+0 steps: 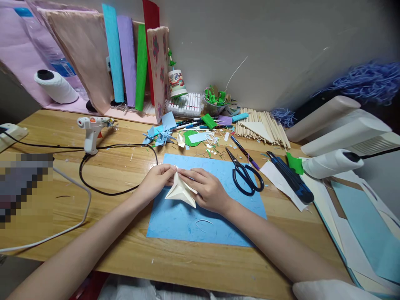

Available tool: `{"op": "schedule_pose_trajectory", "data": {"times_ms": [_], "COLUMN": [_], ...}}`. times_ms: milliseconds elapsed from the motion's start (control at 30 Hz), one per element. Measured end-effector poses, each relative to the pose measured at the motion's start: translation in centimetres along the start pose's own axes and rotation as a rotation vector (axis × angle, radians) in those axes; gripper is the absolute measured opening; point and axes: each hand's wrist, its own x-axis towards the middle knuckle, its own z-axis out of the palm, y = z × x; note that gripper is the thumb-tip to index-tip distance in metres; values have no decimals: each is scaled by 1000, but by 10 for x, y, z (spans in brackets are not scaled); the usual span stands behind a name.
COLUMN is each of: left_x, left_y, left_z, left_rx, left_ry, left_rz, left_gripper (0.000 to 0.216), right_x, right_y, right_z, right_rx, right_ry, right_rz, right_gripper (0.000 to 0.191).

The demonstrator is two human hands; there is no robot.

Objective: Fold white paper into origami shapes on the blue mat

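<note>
A cream folded paper piece [180, 192] with pointed flaps is held over a blue sheet [212, 227]. My left hand [156, 182] pinches its upper tip between thumb and fingers. My right hand [208, 189] grips it from the right side, its fingers laid along the upper edge and partly hiding it. Just below the paper piece, a thin curved white strip [204, 222] lies on the blue sheet. Black-handled scissors [244, 173] rest at the sheet's upper right corner.
A white hot glue gun [91, 132] with a black cord stands at left. A dark utility knife [290, 177] lies at right beside a thread spool [331, 163]. Blue folded paper stars [163, 136], paper scraps, markers and a bundle of wooden sticks [265, 127] line the back.
</note>
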Motion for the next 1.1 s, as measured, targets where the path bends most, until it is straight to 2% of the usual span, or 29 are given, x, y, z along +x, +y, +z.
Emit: {"op": "schedule_pose_trajectory", "data": {"times_ms": [333,467,633,800,1100], "left_x": [-1,-1,1,0,1], "left_y": [-2,-3,-4,-6,-9], "left_z": [-4,-2,-2,-1,-1], "left_rx": [-130,-82,-17,-4,21], "left_ry": [-34,-29,58,103,84], "left_rz": [-46,11,94,96,110], "left_gripper": [28,25,27,29,33], "right_x": [1,0,1,1,0], "right_y": [-3,-3,-3,-6,-10], "right_z": [1,2,2,1,1], "right_rx": [-51,-52,-46,-68,-153], "right_ry": [-7,10,21,12,-19], "right_rz": [16,23,-2,-22,-49], "right_gripper": [47,45,43,44,50]}}
